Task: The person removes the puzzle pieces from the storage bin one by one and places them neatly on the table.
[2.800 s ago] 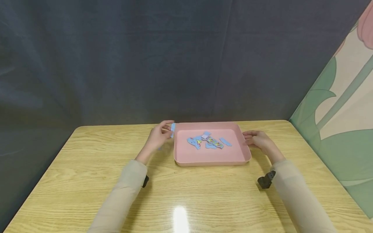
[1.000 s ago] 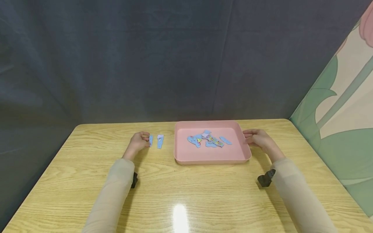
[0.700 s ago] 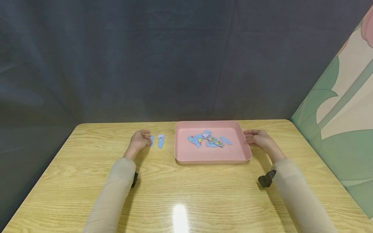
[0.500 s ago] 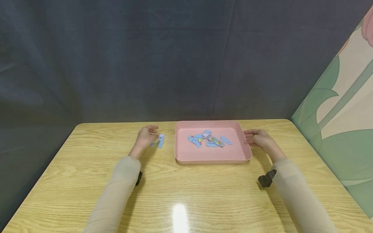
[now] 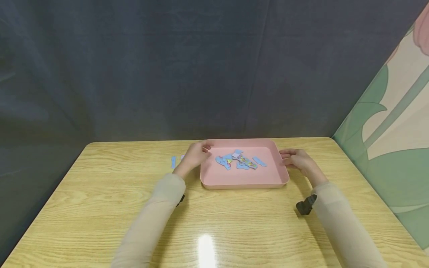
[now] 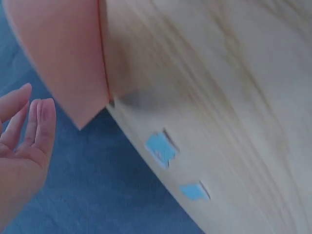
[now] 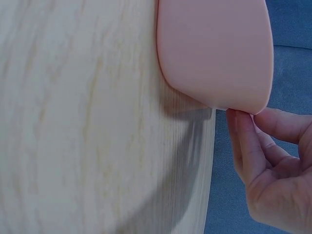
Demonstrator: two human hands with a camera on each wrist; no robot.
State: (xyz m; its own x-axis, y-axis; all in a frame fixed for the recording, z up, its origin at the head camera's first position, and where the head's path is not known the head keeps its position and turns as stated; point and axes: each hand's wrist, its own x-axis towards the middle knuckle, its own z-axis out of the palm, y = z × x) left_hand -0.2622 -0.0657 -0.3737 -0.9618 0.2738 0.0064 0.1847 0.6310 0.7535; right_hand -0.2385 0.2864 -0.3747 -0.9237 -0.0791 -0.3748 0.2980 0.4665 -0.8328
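Note:
My left hand (image 5: 197, 153) is over the left rim of a shallow pink tray (image 5: 244, 180), its fingers loosely bent around nothing. The left wrist view shows that hand (image 6: 29, 141) just beside the tray's corner. On the right, my right hand (image 5: 297, 160) holds the tray's side wall, thumb at the rim and fingers against the outside (image 7: 246, 141). Inside the tray lie several pale blue puzzle pieces (image 5: 222, 162), some overlapping and one printed with colourful figures. Left of the tray, a narrow blue puzzle piece (image 5: 173, 162) and a wider blue puzzle piece (image 6: 161, 147) lie on the table; my left hand mostly hides the wider one in the head view.
The tray stands near the far edge of a light wooden table (image 5: 241, 227). A dark curtain (image 5: 214, 74) hangs behind it. To the right is a wall panel (image 5: 395, 149) with a flower print.
Earlier my left hand carried a blue piece out of the tray area and set it down left of the other loose piece. It let go and came back right, empty. My right hand stayed put.

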